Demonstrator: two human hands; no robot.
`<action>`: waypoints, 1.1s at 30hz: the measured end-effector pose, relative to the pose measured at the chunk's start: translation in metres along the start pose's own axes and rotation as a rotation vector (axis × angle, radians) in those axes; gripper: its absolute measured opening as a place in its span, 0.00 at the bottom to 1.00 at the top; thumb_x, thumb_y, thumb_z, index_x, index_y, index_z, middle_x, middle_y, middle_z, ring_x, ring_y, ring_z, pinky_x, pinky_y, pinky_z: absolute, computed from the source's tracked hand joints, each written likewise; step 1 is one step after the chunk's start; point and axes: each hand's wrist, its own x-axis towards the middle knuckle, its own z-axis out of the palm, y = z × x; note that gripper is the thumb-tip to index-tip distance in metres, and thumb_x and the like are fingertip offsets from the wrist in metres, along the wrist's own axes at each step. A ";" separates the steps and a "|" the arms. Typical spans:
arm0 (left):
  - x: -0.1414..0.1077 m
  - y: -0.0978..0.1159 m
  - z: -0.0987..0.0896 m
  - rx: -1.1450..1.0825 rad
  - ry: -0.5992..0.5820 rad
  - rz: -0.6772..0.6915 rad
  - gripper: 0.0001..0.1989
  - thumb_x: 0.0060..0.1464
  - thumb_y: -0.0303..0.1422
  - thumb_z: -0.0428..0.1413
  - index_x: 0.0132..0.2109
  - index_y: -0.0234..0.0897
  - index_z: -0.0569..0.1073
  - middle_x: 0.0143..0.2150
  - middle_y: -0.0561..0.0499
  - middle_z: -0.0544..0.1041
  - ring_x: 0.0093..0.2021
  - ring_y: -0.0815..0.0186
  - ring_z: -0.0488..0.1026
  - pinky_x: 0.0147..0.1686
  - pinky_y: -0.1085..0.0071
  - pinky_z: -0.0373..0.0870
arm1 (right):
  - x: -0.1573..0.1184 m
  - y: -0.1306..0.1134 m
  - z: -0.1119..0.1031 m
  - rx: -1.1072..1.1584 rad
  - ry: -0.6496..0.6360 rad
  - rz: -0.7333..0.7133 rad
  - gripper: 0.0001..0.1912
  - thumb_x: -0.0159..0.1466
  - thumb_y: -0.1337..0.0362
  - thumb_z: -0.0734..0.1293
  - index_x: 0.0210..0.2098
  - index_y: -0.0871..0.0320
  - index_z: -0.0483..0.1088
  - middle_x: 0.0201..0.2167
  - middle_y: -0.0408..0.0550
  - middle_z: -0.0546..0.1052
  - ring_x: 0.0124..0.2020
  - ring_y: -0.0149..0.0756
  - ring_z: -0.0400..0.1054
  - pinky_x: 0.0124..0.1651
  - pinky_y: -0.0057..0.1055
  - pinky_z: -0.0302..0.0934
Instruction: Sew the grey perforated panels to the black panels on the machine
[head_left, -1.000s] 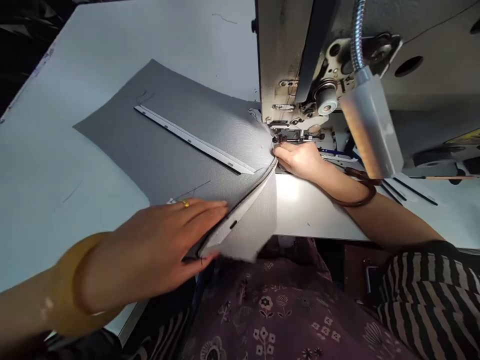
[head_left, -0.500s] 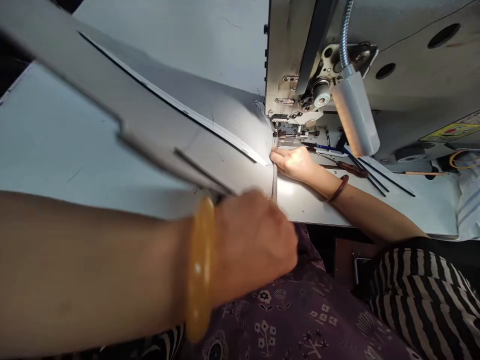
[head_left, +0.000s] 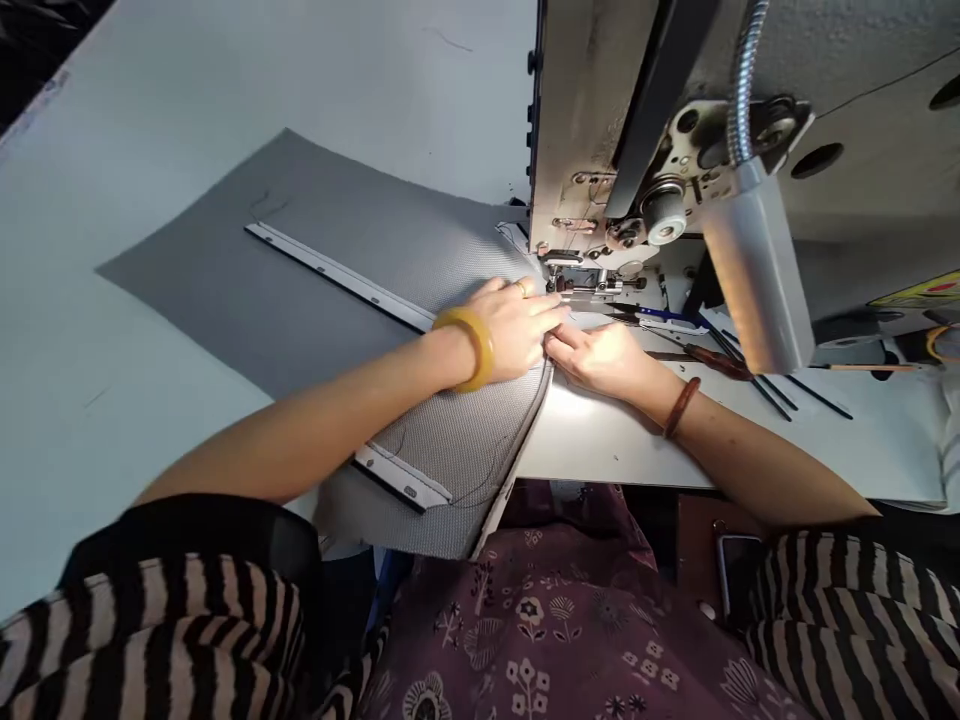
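Note:
A grey mesh fabric piece (head_left: 405, 225) lies across the table with its right edge at the sewing machine's presser foot (head_left: 574, 285). White strips with dark edges, an upper one (head_left: 330, 275) and a lower one (head_left: 401, 478), run along it. My left hand (head_left: 517, 325), with a yellow bangle, rests flat on the fabric just left of the foot, fingers stretched toward the edge. In front of the foot, my right hand (head_left: 600, 355) pinches the fabric's edge between thumb and fingers. The two hands' fingertips nearly meet.
The sewing machine head (head_left: 592, 120) rises at the right, with a lamp (head_left: 761, 270) hanging on a flexible neck. Right of my right hand lie an awl-like tool with a brown handle (head_left: 716, 360), thin dark rods (head_left: 817, 400) and a blue-handled tool (head_left: 667, 318).
My left hand has moved from close to the camera down onto the fabric beside the foot. The raised fabric has swung down flat. My right hand stays at the edge.

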 end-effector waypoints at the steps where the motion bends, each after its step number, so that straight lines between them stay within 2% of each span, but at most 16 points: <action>1: 0.003 0.001 0.005 0.012 -0.005 -0.030 0.22 0.62 0.31 0.44 0.61 0.38 0.67 0.60 0.44 0.70 0.57 0.53 0.66 0.49 0.58 0.66 | -0.001 0.000 -0.001 0.011 -0.003 0.002 0.20 0.69 0.69 0.49 0.42 0.59 0.72 0.41 0.51 0.77 0.20 0.29 0.53 0.24 0.33 0.36; 3: 0.010 0.000 0.008 0.052 -0.039 -0.057 0.21 0.62 0.30 0.44 0.59 0.39 0.69 0.56 0.42 0.71 0.56 0.53 0.67 0.45 0.61 0.67 | -0.001 0.001 -0.005 0.034 -0.021 0.007 0.21 0.69 0.70 0.49 0.44 0.58 0.72 0.47 0.52 0.76 0.22 0.29 0.57 0.24 0.33 0.38; 6: 0.022 -0.006 0.001 0.121 -0.160 -0.014 0.20 0.62 0.27 0.42 0.56 0.38 0.72 0.53 0.41 0.72 0.51 0.54 0.70 0.38 0.65 0.68 | 0.000 0.001 -0.012 0.047 -0.070 0.015 0.21 0.69 0.69 0.49 0.44 0.57 0.72 0.51 0.53 0.75 0.23 0.30 0.60 0.24 0.34 0.39; 8: 0.029 -0.009 -0.006 0.162 -0.234 0.031 0.21 0.61 0.24 0.41 0.54 0.35 0.73 0.51 0.40 0.73 0.47 0.55 0.73 0.35 0.65 0.67 | 0.001 0.001 -0.013 0.050 -0.095 0.020 0.21 0.69 0.69 0.48 0.43 0.57 0.72 0.46 0.53 0.76 0.23 0.31 0.60 0.24 0.34 0.40; 10: 0.034 -0.009 -0.009 0.164 -0.260 0.062 0.20 0.59 0.22 0.42 0.50 0.34 0.75 0.47 0.40 0.74 0.44 0.56 0.74 0.35 0.65 0.67 | 0.001 0.001 -0.012 0.054 -0.090 0.021 0.21 0.69 0.69 0.48 0.42 0.57 0.72 0.40 0.52 0.77 0.23 0.32 0.60 0.24 0.35 0.39; 12: 0.037 -0.011 -0.008 0.118 -0.244 0.059 0.18 0.57 0.21 0.45 0.46 0.35 0.76 0.45 0.41 0.75 0.42 0.57 0.74 0.35 0.66 0.66 | 0.000 0.001 -0.010 0.049 -0.061 0.007 0.20 0.69 0.70 0.49 0.42 0.57 0.71 0.39 0.51 0.77 0.23 0.32 0.59 0.24 0.35 0.39; 14: 0.039 -0.014 -0.006 0.078 -0.217 0.044 0.16 0.56 0.21 0.47 0.45 0.36 0.76 0.47 0.42 0.74 0.41 0.59 0.74 0.34 0.66 0.65 | -0.001 0.002 -0.009 0.042 -0.030 -0.010 0.19 0.69 0.70 0.50 0.42 0.58 0.71 0.44 0.51 0.76 0.23 0.30 0.59 0.24 0.34 0.39; 17: 0.041 -0.021 -0.005 0.117 -0.215 0.067 0.17 0.55 0.22 0.48 0.48 0.36 0.75 0.50 0.43 0.72 0.38 0.60 0.74 0.31 0.67 0.62 | -0.002 0.002 -0.008 0.025 0.003 -0.015 0.19 0.70 0.69 0.50 0.42 0.58 0.72 0.49 0.50 0.76 0.23 0.29 0.59 0.23 0.33 0.39; 20: 0.041 -0.027 -0.007 0.179 -0.245 0.117 0.19 0.56 0.23 0.47 0.52 0.36 0.73 0.51 0.43 0.73 0.37 0.60 0.74 0.29 0.65 0.61 | -0.003 0.000 -0.007 0.008 0.066 0.009 0.18 0.70 0.68 0.51 0.42 0.58 0.72 0.48 0.48 0.76 0.23 0.29 0.59 0.23 0.31 0.39; 25: 0.034 -0.030 -0.003 0.193 -0.196 0.120 0.19 0.57 0.23 0.44 0.51 0.36 0.72 0.50 0.45 0.74 0.41 0.61 0.73 0.33 0.66 0.63 | -0.003 -0.001 -0.001 0.030 0.162 -0.014 0.17 0.70 0.70 0.53 0.43 0.58 0.72 0.52 0.48 0.75 0.24 0.27 0.59 0.24 0.31 0.39; 30: 0.021 -0.024 0.004 0.112 -0.122 0.094 0.17 0.57 0.23 0.45 0.48 0.37 0.72 0.46 0.48 0.77 0.50 0.57 0.70 0.40 0.65 0.64 | -0.001 0.003 -0.001 0.040 0.068 -0.020 0.18 0.70 0.70 0.52 0.42 0.58 0.72 0.47 0.48 0.77 0.22 0.28 0.55 0.24 0.32 0.36; 33: 0.015 -0.014 0.008 0.069 -0.026 0.031 0.14 0.60 0.27 0.44 0.46 0.38 0.73 0.43 0.47 0.78 0.50 0.56 0.70 0.42 0.63 0.65 | -0.002 0.006 -0.004 0.036 0.028 -0.008 0.18 0.70 0.70 0.51 0.42 0.58 0.72 0.43 0.48 0.77 0.21 0.28 0.53 0.24 0.33 0.35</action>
